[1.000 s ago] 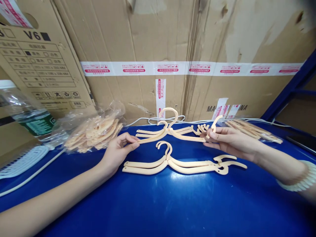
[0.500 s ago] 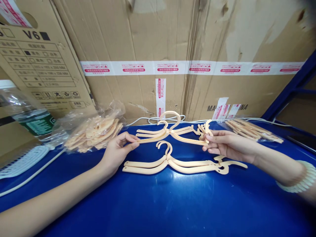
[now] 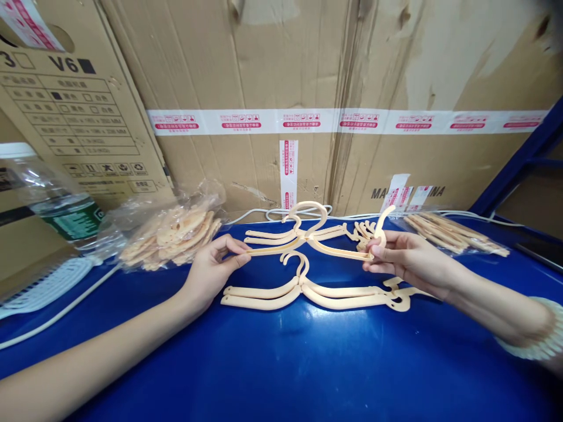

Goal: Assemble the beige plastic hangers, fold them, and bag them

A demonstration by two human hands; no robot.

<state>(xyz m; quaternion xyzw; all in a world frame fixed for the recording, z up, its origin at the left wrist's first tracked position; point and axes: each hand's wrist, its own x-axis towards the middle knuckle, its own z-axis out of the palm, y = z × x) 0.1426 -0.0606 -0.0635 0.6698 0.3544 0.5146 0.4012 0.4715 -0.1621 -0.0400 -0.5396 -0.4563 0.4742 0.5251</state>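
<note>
A beige folding clothes hanger (image 3: 338, 251) is stretched between my two hands, its large hook upward. My left hand (image 3: 215, 264) is closed in a pinch on its left tip. My right hand (image 3: 404, 261) pinches the right end, where a curved beige hook piece (image 3: 380, 230) sticks up between thumb and fingers; whether it is joined to the arm is hidden. Behind lie more beige hangers (image 3: 268, 235), with several hook pieces (image 3: 363, 231) bunched at their right. Nearer to me two hangers (image 3: 264, 302) lie together, hook pieces (image 3: 399, 302) at their right end.
On the blue table (image 3: 281, 369) a clear bag of beige pieces (image 3: 176, 234) lies left, another bag (image 3: 453, 231) right. A water bottle (image 3: 65, 205), a white hairbrush (image 3: 53, 284) and a white cable (image 3: 61, 310) are at left. Cardboard boxes (image 3: 246, 70) stand behind.
The curved piece at my right hand has turned, its free tip now pointing up and to the right. My left hand keeps its pinch. The whole view has shifted slightly.
</note>
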